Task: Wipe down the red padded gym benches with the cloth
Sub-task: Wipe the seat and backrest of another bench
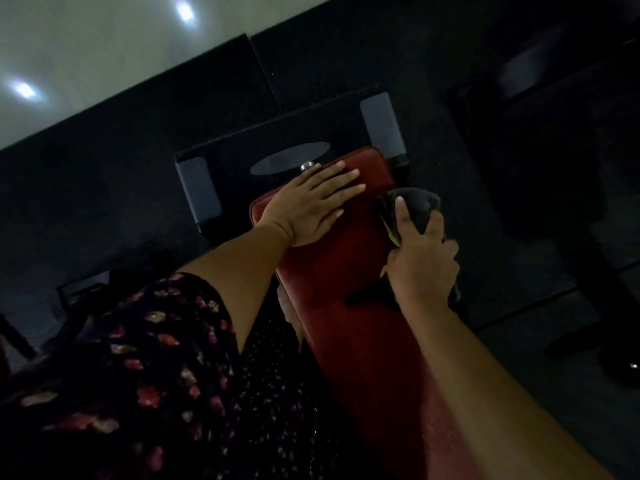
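A: What are the fingers doing?
B: Right fingers (403, 216) curl round the cloth (414, 206) at the bench's (346, 306) right edge, near its far end. Left hand (308, 206) lies flat, fingers spread, on that end.
A: How far along?
B: Mid-wipe, I'd judge. I can't tell which parts are clean; other benches aren't visible.

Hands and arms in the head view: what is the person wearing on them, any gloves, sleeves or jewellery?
Both hands are bare: no gloves, rings or watch show on the left hand or the right hand. Both forearms are uncovered to the frame's edge. A dark sleeve with a red and pale floral print covers the left upper arm. The fingernails look short and unpainted, though the light is dim.
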Tool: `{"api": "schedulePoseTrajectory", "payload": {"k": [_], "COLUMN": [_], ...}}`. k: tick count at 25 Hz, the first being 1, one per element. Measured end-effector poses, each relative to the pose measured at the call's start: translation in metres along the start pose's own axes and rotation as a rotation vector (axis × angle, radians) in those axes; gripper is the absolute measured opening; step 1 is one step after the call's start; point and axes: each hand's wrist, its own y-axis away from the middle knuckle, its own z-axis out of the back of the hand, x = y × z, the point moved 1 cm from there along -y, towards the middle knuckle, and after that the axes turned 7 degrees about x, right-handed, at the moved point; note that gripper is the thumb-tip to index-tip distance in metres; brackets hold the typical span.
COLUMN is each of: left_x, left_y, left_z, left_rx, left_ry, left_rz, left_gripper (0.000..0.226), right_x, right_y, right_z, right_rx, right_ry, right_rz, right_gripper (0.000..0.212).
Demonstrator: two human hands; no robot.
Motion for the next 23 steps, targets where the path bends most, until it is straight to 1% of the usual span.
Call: {"api": "schedulePoseTrajectory", "payload": {"k": [3, 5, 7, 10, 12, 14, 16, 18, 20, 23], "left_x": [0.003, 0.002, 0.003, 0.006, 0.005, 0.005, 0.004, 0.006, 0.007, 0.007], "left_y": [0.001, 0.0, -0.001, -0.001, 0.0, -0.001, -0.002, -0.002, -0.002, -0.002], "left_z": [0.0, -0.003, -0.006, -0.006, -0.007, -0.009, -0.009, -0.008, -0.01, -0.012], "left_rx": [-0.039, -0.064, -0.098, -0.137, -0.148, -0.154, -0.169, -0.183, -0.192, -0.217], "left_ry": [0.03, 0.055, 0.06, 0.067, 0.083, 0.087, 0.079, 0.074, 0.068, 0.049], "left_rz": [-0.001, -0.005, -0.009, -0.006, -0.002, -0.005, -0.002, 0.007, 0.011, -0.007], "left_gripper": [0.053, 0.052, 0.052, 0.05, 0.05, 0.05, 0.049, 0.049, 0.049, 0.049], "right_x": [0.021, 0.036, 0.053, 0.074, 0.086, 0.093, 0.09, 0.077, 0.057, 0.03], "right_y": [0.015, 0.029, 0.048, 0.084, 0.103, 0.118, 0.129, 0.132, 0.128, 0.115], "right_z": [-0.008, -0.015, -0.029, -0.062, -0.082, -0.1, -0.114, -0.12, -0.116, -0.102], "right_rx": [0.02, 0.038, 0.02, -0.033, -0.036, -0.017, 0.013, -0.004, -0.052, -0.158], "right_ry": [-0.133, -0.162, -0.134, -0.03, 0.018, 0.127, 0.255, 0.295, 0.179, 0.014], "right_rz": [-0.098, -0.064, 0.061, 0.229, 0.336, 0.446, 0.544, 0.613, 0.598, 0.435], "right_gripper": [0.08, 0.08, 0.08, 0.088, 0.08, 0.072, 0.073, 0.076, 0.072, 0.053]}}
